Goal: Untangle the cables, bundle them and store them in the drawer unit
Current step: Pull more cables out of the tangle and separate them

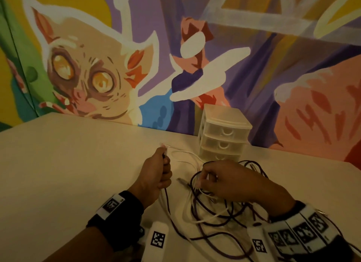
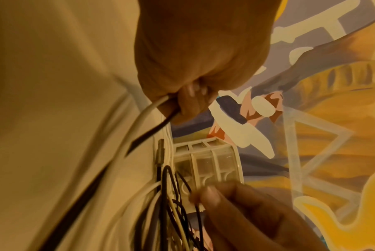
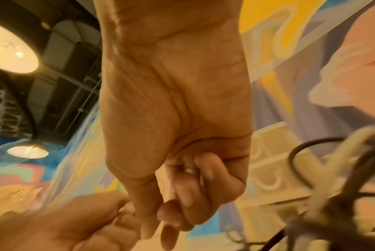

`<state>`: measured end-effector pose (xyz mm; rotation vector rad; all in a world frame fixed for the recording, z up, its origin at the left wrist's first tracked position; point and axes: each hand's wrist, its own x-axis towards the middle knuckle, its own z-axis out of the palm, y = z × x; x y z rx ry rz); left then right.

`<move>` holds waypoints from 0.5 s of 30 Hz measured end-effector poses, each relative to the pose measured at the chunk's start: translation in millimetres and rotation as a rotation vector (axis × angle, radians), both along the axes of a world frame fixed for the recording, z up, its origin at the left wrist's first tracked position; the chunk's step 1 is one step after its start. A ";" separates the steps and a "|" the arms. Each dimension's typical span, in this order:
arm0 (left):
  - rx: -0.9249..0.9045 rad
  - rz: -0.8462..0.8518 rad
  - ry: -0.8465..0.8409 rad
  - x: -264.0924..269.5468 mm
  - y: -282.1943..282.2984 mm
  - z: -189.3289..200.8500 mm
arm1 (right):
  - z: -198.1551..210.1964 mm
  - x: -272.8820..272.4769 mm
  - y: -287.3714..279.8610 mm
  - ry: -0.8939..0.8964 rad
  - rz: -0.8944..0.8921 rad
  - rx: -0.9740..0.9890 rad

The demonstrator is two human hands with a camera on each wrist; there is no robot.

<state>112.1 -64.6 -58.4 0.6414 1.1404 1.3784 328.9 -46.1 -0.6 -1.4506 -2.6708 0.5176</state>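
On the bench (image 1: 78, 164), just in front of the three-drawer plastic unit (image 1: 224, 136), a dark cable (image 1: 205, 240) and a white cable (image 1: 187, 156) lie looped through one another in a loose tangle. All three drawers look closed.

The left hand (image 1: 156, 175) sits to the left of the drawer unit, its fingers (image 2: 188, 100) clenched around two strands at once – one white, one dark – which trail out of the bottom of the fist and back into the tangle. A pale connector end seems to poke from the top of the fist, so this hand is probably anchoring the free ends while the other one does the sorting.

The right hand (image 1: 230, 181) hovers over the heart of the tangle, directly in front of the drawer unit, with fingers (image 3: 188, 191) curled in towards the thumb. From the head view it appears to pinch a white strand where it crosses a dark loop (the right wrist view is too blurred to confirm what lies between the fingertips). A loose metal-tipped plug (image 1: 182, 181) rests on the bench between the two hands.

Judging by how the loops still interlock, the untangling is at an early stage – nothing is bundled, nothing stored. Holding the ends taut on one side should let the pinched strand be drawn out of the loop without tightening a knot.
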 end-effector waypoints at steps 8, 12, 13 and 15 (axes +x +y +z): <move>0.019 0.037 -0.014 -1.9 0.3 0.4 | -9.5 -49.3 10.0 -0.279 0.048 0.072; 0.059 0.055 -0.010 -3.3 0.2 0.0 | -9.3 -41.4 13.9 -0.196 0.038 0.030; 0.065 0.061 -0.009 -3.5 0.1 0.4 | -6.2 -36.6 14.9 -0.145 0.026 0.005; 0.074 0.066 -0.008 -4.0 -0.1 0.3 | 3.8 -21.7 15.2 -0.038 -0.008 -0.046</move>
